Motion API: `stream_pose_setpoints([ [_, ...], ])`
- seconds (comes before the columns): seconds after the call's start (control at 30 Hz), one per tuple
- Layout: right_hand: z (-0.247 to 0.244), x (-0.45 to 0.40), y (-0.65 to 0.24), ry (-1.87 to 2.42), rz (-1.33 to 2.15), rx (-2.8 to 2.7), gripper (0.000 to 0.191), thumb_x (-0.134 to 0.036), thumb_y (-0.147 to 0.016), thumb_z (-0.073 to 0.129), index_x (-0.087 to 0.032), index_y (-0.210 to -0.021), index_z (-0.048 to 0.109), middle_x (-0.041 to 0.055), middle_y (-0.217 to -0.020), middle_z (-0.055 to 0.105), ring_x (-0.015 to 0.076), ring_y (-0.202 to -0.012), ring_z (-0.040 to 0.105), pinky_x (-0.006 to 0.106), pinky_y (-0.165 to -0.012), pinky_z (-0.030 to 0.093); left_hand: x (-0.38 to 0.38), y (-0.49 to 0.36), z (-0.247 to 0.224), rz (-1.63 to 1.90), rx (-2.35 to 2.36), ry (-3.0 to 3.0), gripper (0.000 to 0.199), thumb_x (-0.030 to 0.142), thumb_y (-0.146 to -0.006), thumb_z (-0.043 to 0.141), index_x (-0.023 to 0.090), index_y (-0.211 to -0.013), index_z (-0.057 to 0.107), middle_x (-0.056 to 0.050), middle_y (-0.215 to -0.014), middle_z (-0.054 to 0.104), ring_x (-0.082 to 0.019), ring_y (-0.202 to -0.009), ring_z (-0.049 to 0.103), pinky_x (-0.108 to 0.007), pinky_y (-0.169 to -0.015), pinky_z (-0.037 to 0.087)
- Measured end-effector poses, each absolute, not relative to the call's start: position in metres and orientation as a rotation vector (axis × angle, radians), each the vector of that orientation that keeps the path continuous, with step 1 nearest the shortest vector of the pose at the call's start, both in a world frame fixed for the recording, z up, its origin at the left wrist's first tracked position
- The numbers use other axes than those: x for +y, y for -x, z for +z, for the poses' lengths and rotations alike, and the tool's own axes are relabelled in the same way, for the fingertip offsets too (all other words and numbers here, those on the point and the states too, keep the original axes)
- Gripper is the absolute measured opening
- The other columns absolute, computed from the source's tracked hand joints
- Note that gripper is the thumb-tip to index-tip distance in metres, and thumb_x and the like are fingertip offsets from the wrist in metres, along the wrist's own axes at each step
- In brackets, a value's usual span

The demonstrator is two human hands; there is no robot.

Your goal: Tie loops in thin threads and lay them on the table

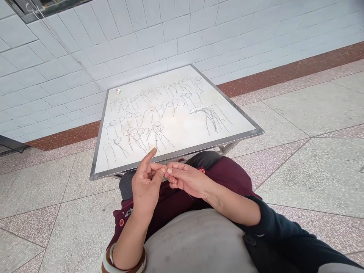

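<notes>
Right now, your left hand [145, 186] and right hand [189, 179] meet at the fingertips, just short of the table's near edge. Both are closed down to a narrow pinch, seemingly on one thin wire [190, 196] — the gripped part is hidden, but a fine tail shows below your right hand. One finger of your left hand sticks up, clear of the pinch.

You look to be mid-way through finger work on this single wire, probably shaping or twisting it. Such a thin strand would call for a light, steady pinch and a small turn of the fingers; squeeze unevenly and it could slip or kink.

Under your hands, short of the table, a maroon cloth [236, 170] with round red buttons [201, 171] covers your lap. On the table [186, 138], looped wires [157, 129] lie in loose rows from the left side across to the far right corner, some overlapping. Toward the table's right side — apart from those rows — straight wires [210, 114] lie crossed in a loose heap. A small white object with a red mark [118, 91] sits near its far left corner; it's too small to identify. Behind the table stands a tiled wall [176, 32]. You have no readable brand, label or writing anywhere in view.
</notes>
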State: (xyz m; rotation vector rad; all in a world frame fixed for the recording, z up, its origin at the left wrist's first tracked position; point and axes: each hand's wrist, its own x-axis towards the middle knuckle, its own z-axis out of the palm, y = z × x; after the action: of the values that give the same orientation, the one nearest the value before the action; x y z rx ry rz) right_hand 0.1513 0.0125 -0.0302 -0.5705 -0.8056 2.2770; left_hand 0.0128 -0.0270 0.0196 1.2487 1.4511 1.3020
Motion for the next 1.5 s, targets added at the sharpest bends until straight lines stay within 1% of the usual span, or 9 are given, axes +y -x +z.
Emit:
stream_pose_setpoints([
  [0.43, -0.04, 0.018, -0.153, 0.687, 2.306, -0.903, 0.025, -0.039, -0.077, 0.073, -0.015, -0.079, 0.065, -0.0039, -0.066, 0.052, 0.0045, -0.057, 0.043, 0.019, -0.061, 0.038, 0.003, 0.01, 0.007, 1.363, 1.339, -1.123, 0.05, 0.016, -0.072, 0.073, 0.017, -0.12, 0.062, 0.003, -0.07, 0.065, -0.011, -0.07, 0.059, -0.025, -0.076, 0.046],
  [0.7, -0.055, 0.014, -0.156, 0.778, 2.26, -1.033, 0.027, -0.042, -0.078, 0.071, -0.016, -0.077, 0.064, -0.0029, -0.066, 0.053, 0.0066, -0.059, 0.044, 0.02, -0.059, 0.035, 0.012, 0.03, -0.003, 1.423, 1.375, -1.048, 0.048, 0.016, -0.067, 0.076, 0.015, -0.114, 0.066, 0.004, -0.063, 0.063, -0.009, -0.06, 0.053, -0.022, -0.062, 0.039],
  [0.83, -0.062, 0.007, -0.167, 0.808, 2.21, -1.203, 0.029, -0.045, -0.082, 0.065, -0.017, -0.077, 0.061, -0.0034, -0.063, 0.052, 0.0076, -0.057, 0.043, 0.021, -0.058, 0.033, 0.012, 0.037, -0.008, 1.462, 1.37, -1.026, 0.049, 0.017, -0.066, 0.076, 0.015, -0.114, 0.066, 0.003, -0.064, 0.064, -0.011, -0.066, 0.057, -0.024, -0.067, 0.04],
  [1.0, -0.059, 0.018, -0.202, 0.861, 1.962, -1.858, 0.03, -0.046, -0.09, 0.052, -0.018, -0.086, 0.063, 0.0024, -0.078, 0.063, 0.0145, -0.075, 0.056, 0.029, -0.073, 0.043, 0.013, 0.043, -0.009, 1.51, 1.393, -1.027, 0.051, 0.018, -0.068, 0.074, 0.015, -0.117, 0.063, 0.003, -0.067, 0.064, -0.012, -0.07, 0.058, -0.027, -0.075, 0.042],
  [1.17, -0.04, 0.039, -0.197, 1.132, 1.027, -2.101, 0.02, -0.035, -0.091, 0.049, -0.022, -0.09, 0.065, 0.005, -0.09, 0.067, 0.0193, -0.086, 0.06, 0.034, -0.081, 0.045, 0.017, 0.031, -0.004, 1.383, 1.408, -1.122, 0.057, 0.018, -0.069, 0.072, 0.013, -0.125, 0.058, 0.003, -0.066, 0.064, -0.012, -0.065, 0.054, -0.025, -0.07, 0.042],
  [1.27, -0.03, 0.042, -0.168, 0.977, 0.969, -2.038, 0.018, -0.033, -0.086, 0.059, -0.022, -0.1, 0.062, 0.0037, -0.09, 0.066, 0.0156, -0.074, 0.06, 0.03, -0.072, 0.048, 0.019, 0.017, 0.0, 1.296, 1.394, -1.199, 0.06, 0.019, -0.07, 0.07, 0.014, -0.129, 0.055, 0.002, -0.067, 0.064, -0.011, -0.06, 0.05, -0.024, -0.063, 0.041],
  [1.33, -0.029, 0.042, -0.152, 0.968, 0.951, -1.941, 0.012, -0.029, -0.085, 0.059, -0.021, -0.094, 0.061, 0.0019, -0.084, 0.065, 0.0138, -0.069, 0.058, 0.027, -0.068, 0.048, 0.021, 0.011, 0.005, 1.25, 1.391, -1.22, 0.064, 0.02, -0.07, 0.071, 0.016, -0.132, 0.053, 0.002, -0.067, 0.065, -0.011, -0.059, 0.05, -0.024, -0.06, 0.042],
  [1.43, -0.032, 0.043, -0.144, 1.013, 1.005, -1.805, 0.009, -0.027, -0.085, 0.057, -0.022, -0.092, 0.06, 0.0002, -0.078, 0.062, 0.0124, -0.065, 0.057, 0.025, -0.062, 0.047, 0.022, 0.013, 0.011, 1.182, 1.353, -1.183, 0.071, 0.026, -0.073, 0.071, 0.017, -0.138, 0.045, -0.001, -0.074, 0.068, -0.014, -0.064, 0.055, -0.025, -0.058, 0.045],
  [1.5, -0.035, 0.043, -0.146, 1.02, 1.047, -1.754, 0.015, -0.027, -0.085, 0.056, -0.022, -0.098, 0.061, -0.0003, -0.076, 0.059, 0.0117, -0.062, 0.054, 0.024, -0.058, 0.045, 0.021, 0.018, 0.015, 1.147, 1.313, -1.141, 0.071, 0.03, -0.077, 0.068, 0.016, -0.141, 0.04, -0.006, -0.082, 0.07, -0.015, -0.07, 0.058, -0.025, -0.058, 0.047],
])
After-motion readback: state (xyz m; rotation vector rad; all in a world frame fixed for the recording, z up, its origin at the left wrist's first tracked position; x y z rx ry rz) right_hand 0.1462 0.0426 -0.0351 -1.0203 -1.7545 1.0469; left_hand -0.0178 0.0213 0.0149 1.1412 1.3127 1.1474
